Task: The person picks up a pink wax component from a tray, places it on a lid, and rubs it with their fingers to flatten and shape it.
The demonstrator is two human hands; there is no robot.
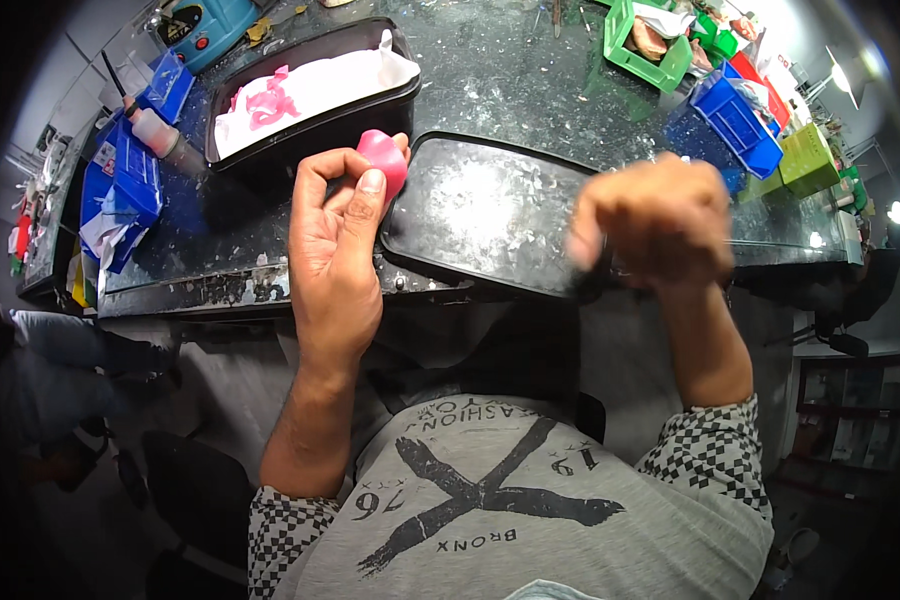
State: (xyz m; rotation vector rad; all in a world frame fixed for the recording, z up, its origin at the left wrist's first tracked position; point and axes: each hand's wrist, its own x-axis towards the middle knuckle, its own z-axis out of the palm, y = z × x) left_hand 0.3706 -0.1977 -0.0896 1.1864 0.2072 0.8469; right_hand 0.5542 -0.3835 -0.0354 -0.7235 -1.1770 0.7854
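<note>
My left hand [342, 230] grips a small, smooth pink piece [384, 160] between thumb and fingers, raised at the table's front. Beside it lies a flat black tray [480, 220], scuffed and shiny. My right hand [650, 220] is over the tray's right end, its curled fingers smeared by motion, so I cannot tell what, if anything, it holds. Behind my left hand stands a black container [310, 130] lined with white paper [340, 95], with pink bits [270, 105] on the paper.
Blue bins [120, 200] and a bottle [155, 130] line the dark worktable [500, 70] at left, a blue appliance [205, 25] behind. Green bins [650, 55], a blue bin [735, 125] and a lime box [808, 160] stand right. Another person's legs [80, 350] show at lower left.
</note>
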